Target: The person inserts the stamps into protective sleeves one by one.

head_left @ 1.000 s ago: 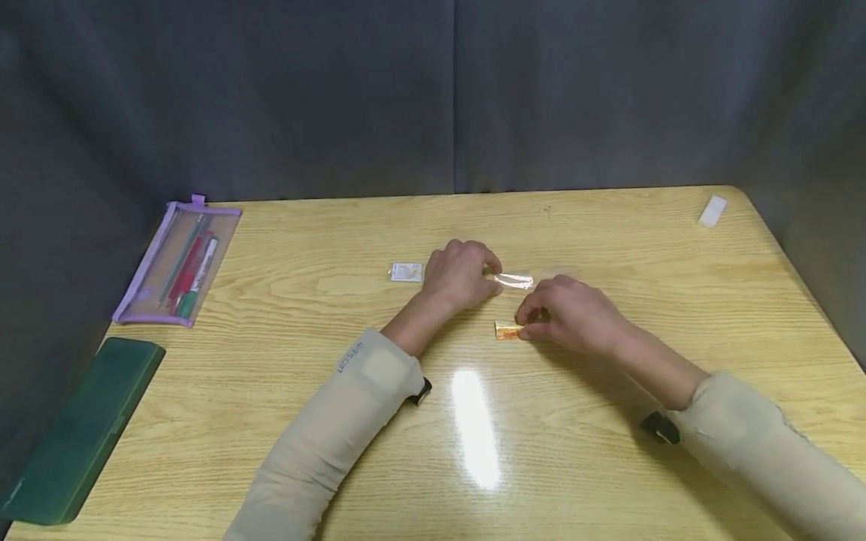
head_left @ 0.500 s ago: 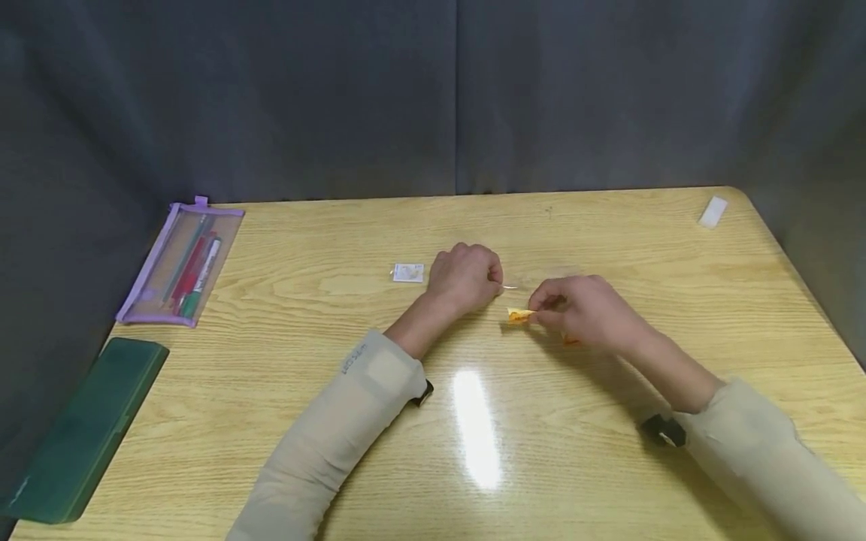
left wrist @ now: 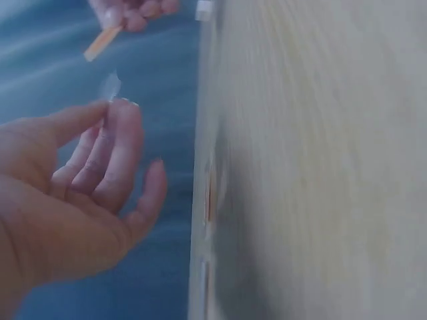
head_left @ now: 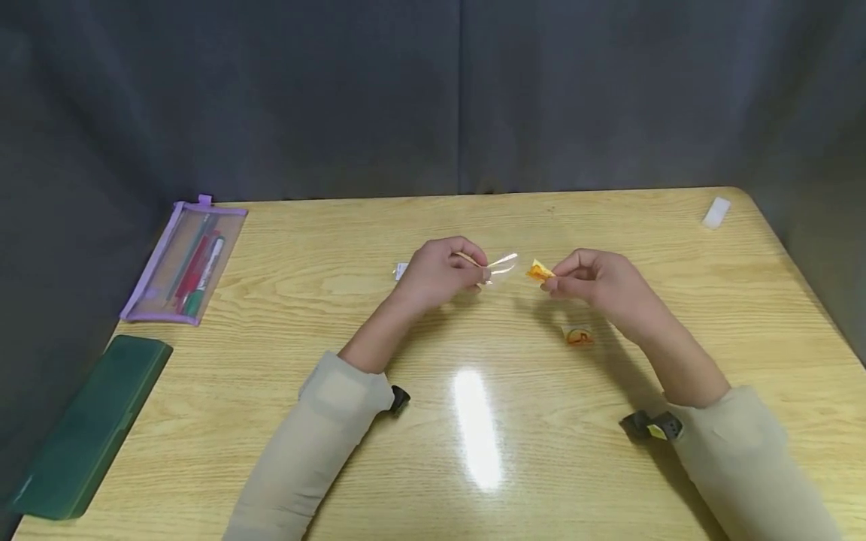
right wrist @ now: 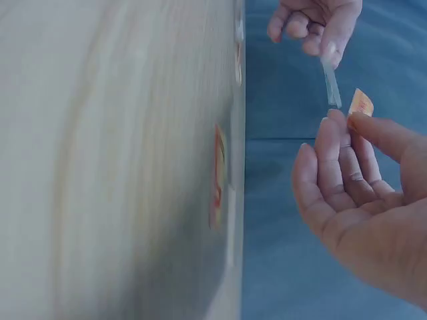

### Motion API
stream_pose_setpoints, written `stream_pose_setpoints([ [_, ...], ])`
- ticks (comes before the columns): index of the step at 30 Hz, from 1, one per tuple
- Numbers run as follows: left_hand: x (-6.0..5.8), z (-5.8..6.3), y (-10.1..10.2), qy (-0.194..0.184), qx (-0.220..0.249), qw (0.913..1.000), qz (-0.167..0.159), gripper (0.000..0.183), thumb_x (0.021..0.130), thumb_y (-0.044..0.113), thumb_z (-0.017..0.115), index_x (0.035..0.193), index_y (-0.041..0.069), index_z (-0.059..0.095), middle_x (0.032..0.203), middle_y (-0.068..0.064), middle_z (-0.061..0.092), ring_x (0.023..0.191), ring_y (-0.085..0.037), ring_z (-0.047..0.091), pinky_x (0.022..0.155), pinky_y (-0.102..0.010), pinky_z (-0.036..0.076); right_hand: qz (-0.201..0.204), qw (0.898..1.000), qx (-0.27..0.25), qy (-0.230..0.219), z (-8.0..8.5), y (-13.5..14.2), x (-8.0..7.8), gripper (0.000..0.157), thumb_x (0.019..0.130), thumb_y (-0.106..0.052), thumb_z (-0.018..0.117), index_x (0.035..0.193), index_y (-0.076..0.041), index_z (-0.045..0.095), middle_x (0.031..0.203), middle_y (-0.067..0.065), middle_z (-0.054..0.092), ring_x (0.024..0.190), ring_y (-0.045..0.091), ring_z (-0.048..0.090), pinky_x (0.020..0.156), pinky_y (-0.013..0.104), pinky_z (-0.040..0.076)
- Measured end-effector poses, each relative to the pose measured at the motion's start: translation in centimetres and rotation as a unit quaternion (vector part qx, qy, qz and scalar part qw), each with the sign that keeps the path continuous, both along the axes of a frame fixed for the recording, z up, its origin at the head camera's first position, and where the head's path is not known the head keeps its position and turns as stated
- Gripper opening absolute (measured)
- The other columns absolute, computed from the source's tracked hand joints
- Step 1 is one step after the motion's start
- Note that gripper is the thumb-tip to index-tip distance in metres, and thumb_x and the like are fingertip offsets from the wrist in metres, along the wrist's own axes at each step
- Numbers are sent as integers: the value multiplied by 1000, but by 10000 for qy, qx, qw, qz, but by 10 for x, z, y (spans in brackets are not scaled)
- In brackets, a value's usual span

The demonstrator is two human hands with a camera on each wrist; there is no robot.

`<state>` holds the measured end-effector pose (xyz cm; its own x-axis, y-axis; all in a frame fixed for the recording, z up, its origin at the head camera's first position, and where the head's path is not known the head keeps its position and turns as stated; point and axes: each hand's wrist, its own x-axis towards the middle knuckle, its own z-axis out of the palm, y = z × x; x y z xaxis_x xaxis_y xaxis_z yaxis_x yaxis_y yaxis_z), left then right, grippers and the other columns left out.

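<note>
Between thumb and fingertips, my left hand [head_left: 440,272] pinches a small clear plastic sleeve [head_left: 502,264], its shiny free end pointing right. My right hand [head_left: 602,285] pinches a small orange-and-yellow printed slip [head_left: 540,271] by its right end. Both are held up off the table, the sleeve's end and the slip facing each other a short gap apart. In the right wrist view the sleeve [right wrist: 331,83] looks like a thin pale strip beside the slip [right wrist: 361,103]. A clear piece with an orange-red print [head_left: 578,336] lies on the table below my right hand.
A small white card [head_left: 401,270] lies mostly hidden behind my left hand. A purple-edged mesh pouch [head_left: 184,259] with pens and a long green case [head_left: 91,428] lie at the left. A white block [head_left: 716,213] sits at the back right corner.
My right hand has lifted the orange slip off the table, uncovering the clear piece below. My left hand has raised the sleeve and turned it toward the slip, covering most of the white card.
</note>
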<state>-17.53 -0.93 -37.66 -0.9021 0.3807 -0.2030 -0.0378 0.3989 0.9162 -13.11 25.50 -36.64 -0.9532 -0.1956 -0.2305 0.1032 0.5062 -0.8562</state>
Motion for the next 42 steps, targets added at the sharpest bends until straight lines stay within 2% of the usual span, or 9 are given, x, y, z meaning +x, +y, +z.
stream_pose_setpoints([
  [3,4,-2,-6,-469,984,9939,156,13,95,10,69,108,10,69,95,-6,73,89,-30,72,84,-42,60,-103,9978,-634,-156,-2,-2,-2,23,101,-20,64,111,0,61,100,-5,78,99,16,73,93,20,56],
  [6,7,-5,-9,-739,1675,9825,333,17,96,1,65,112,2,68,100,-7,67,87,-24,68,99,-51,57,-168,9932,-1142,-170,-4,-5,-5,17,101,-14,61,111,0,58,97,-8,78,96,14,74,92,19,56],
  [9,8,-8,-13,-850,1934,9762,489,21,98,0,61,118,0,65,102,-5,63,86,-16,68,99,-47,58,-211,9898,-1399,-188,-6,-7,-6,18,100,-12,64,115,-4,58,94,-10,77,93,12,73,90,23,58],
  [14,7,-8,-19,-1024,2290,9668,480,32,96,-4,60,128,3,58,98,-7,60,91,-30,74,88,-41,63,-194,9903,-1360,-204,-6,-13,-9,35,99,-13,66,133,-10,56,94,-7,74,92,13,72,90,27,59],
  [19,8,-1,-26,-1068,2335,9656,422,38,96,-7,60,132,5,57,100,-9,57,102,-42,72,79,-40,65,-90,9924,-1218,-139,-5,-24,-12,35,99,-14,66,131,-6,57,95,-5,70,94,16,70,91,30,59],
  [24,9,0,-27,-1016,2008,9731,492,30,98,0,63,127,-4,66,125,-17,65,89,-20,71,74,-30,65,14,9923,-1228,-135,-4,-30,-13,25,101,-11,61,125,-8,56,97,-1,67,96,20,68,91,32,60],
  [28,10,-5,-24,-1049,1886,9750,532,28,99,6,64,125,-5,67,129,-19,65,86,-14,67,74,-29,64,5,9929,-1175,-212,-4,-28,-13,17,101,-11,60,118,-9,55,98,-1,68,94,19,68,89,31,60],
  [35,13,-6,-19,-1447,2285,9611,560,33,103,12,59,133,-3,61,126,-22,67,85,-13,74,64,-27,63,-71,9935,-1129,-163,-2,-24,-10,19,103,-14,56,120,-6,56,100,-2,71,92,20,68,86,32,61],
  [42,11,-2,-23,-1222,2428,9600,666,32,102,6,59,132,-2,62,121,-18,71,87,-14,75,68,-24,63,-124,9916,-1275,-191,0,-27,-11,26,104,-20,58,123,-2,57,95,-5,73,87,17,70,83,31,62],
])
